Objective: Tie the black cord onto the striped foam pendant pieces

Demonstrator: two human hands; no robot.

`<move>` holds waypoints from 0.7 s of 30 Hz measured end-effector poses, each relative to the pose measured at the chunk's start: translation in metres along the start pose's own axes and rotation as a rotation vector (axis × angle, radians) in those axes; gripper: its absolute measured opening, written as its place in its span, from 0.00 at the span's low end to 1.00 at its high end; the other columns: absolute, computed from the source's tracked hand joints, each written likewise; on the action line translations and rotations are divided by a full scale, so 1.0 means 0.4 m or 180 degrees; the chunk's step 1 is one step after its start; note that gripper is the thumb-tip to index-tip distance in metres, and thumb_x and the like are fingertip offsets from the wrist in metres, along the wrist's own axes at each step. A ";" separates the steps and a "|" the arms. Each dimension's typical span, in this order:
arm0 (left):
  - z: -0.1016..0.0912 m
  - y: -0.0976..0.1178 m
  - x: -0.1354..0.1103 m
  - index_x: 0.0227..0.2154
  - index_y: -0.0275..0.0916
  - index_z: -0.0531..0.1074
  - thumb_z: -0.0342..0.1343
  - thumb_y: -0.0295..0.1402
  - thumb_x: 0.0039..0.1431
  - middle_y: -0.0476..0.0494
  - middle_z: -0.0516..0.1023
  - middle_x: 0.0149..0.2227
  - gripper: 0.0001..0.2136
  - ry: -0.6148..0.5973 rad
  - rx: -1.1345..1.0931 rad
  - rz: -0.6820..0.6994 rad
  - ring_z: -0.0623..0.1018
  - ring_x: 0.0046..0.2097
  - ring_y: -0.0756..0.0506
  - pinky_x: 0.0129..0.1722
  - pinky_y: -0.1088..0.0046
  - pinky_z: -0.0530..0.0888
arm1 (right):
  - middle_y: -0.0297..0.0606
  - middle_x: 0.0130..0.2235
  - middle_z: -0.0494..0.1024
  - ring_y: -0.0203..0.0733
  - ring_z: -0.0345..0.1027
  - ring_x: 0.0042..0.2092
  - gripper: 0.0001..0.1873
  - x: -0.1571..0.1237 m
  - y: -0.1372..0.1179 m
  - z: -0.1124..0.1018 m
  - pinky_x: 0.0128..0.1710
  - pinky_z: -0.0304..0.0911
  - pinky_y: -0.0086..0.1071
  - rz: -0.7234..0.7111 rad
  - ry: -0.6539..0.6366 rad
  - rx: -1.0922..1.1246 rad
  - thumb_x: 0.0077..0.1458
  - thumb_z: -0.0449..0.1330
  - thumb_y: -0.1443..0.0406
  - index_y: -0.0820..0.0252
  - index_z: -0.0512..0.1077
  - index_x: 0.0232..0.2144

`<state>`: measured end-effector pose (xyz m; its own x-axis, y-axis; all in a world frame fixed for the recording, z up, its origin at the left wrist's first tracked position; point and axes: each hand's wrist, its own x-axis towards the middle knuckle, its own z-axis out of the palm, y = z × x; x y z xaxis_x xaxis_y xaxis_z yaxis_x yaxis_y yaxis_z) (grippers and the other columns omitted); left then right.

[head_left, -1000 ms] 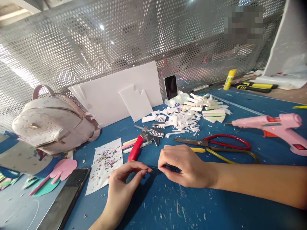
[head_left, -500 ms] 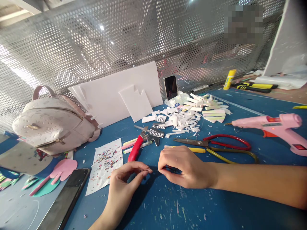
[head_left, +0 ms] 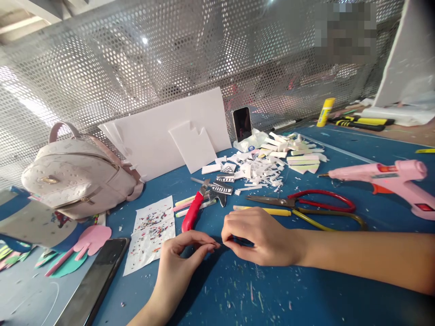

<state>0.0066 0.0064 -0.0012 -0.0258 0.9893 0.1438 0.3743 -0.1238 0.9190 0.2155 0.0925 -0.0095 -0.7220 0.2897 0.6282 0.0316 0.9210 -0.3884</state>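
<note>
Both hands meet low over the blue table (head_left: 272,294). My left hand (head_left: 185,258) pinches thumb and forefinger together; a tiny piece at its fingertips is too small to name. My right hand (head_left: 260,237) is closed, its fingertips almost touching those of the left, and what it holds is hidden. Just behind the left hand lies a red-handled cutter (head_left: 192,213). A yellow stick (head_left: 277,212) and scissors with red and yellow handles (head_left: 321,201) rest behind the right hand. Left of my left hand is a white paper sheet (head_left: 136,253) strewn with small coloured bits.
A pink glue gun (head_left: 390,176) lies at right. White foam scraps (head_left: 260,167) are heaped mid-table, with an upright phone (head_left: 242,123) behind. At left are a backpack (head_left: 74,172) and a dark phone (head_left: 93,280). White boards (head_left: 152,131) lean against perforated metal mesh (head_left: 190,45).
The small gap between my fingertips has narrowed, with the left fingertips slightly right and the right hand slightly left. The thin strand seen between them is no longer clearly visible.
</note>
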 end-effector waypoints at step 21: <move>-0.014 0.000 0.000 0.30 0.41 0.64 0.45 0.28 0.70 0.50 0.68 0.28 0.10 -0.0043 0.1483 0.1604 0.68 0.29 0.48 0.31 0.74 0.64 | 0.30 0.34 0.75 0.32 0.65 0.33 0.01 0.005 -0.007 -0.006 0.35 0.55 0.30 0.0156 -0.0398 0.0117 0.63 0.58 0.67 0.57 0.69 0.36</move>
<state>0.0016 0.0060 0.0008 0.2666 0.8210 0.5049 0.6973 -0.5259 0.4870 0.2157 0.0910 -0.0056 -0.8008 0.2973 0.5199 0.0454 0.8957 -0.4423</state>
